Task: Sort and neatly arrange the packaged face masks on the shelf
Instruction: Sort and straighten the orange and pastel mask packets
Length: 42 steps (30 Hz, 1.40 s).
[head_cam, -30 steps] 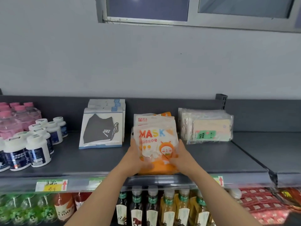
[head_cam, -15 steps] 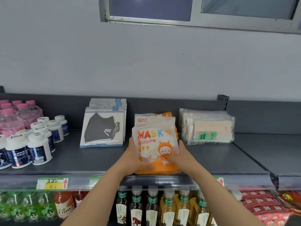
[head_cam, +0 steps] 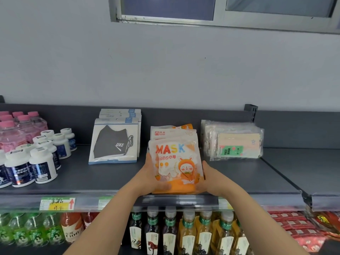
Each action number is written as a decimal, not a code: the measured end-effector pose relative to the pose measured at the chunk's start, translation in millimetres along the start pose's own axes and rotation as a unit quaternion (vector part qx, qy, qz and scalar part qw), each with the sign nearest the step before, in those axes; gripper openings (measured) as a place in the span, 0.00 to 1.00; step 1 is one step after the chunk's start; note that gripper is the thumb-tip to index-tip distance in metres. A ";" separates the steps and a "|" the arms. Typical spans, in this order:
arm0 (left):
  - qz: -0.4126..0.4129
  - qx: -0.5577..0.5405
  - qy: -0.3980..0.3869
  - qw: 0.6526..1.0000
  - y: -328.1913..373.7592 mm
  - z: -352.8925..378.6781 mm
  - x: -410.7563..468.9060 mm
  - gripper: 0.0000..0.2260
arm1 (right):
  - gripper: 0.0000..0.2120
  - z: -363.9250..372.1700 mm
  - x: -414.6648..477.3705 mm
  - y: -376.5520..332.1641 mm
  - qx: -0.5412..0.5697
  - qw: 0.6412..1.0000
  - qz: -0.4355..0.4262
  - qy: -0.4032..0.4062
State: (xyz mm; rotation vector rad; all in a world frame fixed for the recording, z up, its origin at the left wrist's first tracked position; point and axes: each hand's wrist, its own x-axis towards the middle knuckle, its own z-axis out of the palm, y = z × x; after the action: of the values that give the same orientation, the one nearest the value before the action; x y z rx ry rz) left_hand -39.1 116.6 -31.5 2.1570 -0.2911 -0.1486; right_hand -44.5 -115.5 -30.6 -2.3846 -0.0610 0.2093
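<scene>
Left hand (head_cam: 150, 178) and right hand (head_cam: 208, 182) clasp sides of orange mask packs (head_cam: 175, 159), stacked at front edge of dark grey shelf (head_cam: 103, 175). Black mask boxes (head_cam: 116, 142) left, clear-wrapped mask bundle (head_cam: 233, 140) right. White bottles (head_cam: 41, 162) far left. Pale wall (head_cam: 165, 67), window (head_cam: 220, 10) above.

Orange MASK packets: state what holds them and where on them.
Both hands grip the stack of orange MASK packets by its lower side edges: left hand on the left edge, right hand on the right, thumbs over the front.
</scene>
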 end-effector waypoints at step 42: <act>-0.008 -0.037 0.198 0.980 -7.6 -27.2 -14.5 0.36 | 0.24 5.9 -36.6 -66.7 0.153 0.960 -0.107 0.208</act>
State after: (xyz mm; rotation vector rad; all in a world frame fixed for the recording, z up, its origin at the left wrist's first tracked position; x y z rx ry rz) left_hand -46.1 146.2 -22.4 2.0596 -0.0366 0.2551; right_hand -80.6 -66.4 15.4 -2.0468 -0.0818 -0.3634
